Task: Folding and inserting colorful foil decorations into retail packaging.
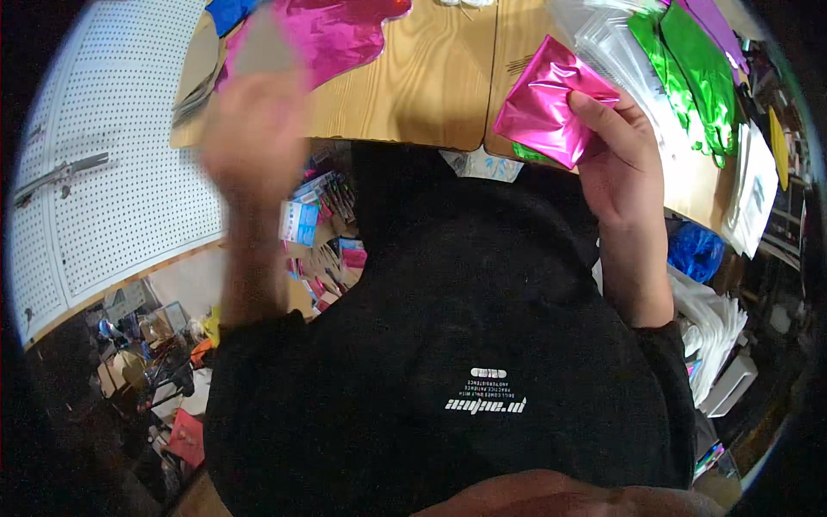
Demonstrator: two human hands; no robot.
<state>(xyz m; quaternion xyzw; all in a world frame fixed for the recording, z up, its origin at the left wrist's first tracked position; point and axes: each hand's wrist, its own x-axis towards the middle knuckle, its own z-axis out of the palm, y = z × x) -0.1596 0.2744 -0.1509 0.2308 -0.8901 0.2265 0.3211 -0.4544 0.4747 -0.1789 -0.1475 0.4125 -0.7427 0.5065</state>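
Note:
My right hand [622, 164] grips a folded shiny pink foil piece [551, 99] at the near edge of the wooden table [431, 82]. My left hand [251, 133] is blurred with motion, raised over the table's left side just below a larger spread of pink foil [336, 30]. A greyish flat shape blurs above its fingers; whether the hand holds it cannot be told. My black shirt fills the lower middle of the view.
Green foil pieces [693, 69] and clear plastic sleeves [603, 39] lie on the table's right. White bags [754, 194] hang off the right edge. A white pegboard [112, 181] stands at the left. Small packets and clutter [323, 233] sit under the table.

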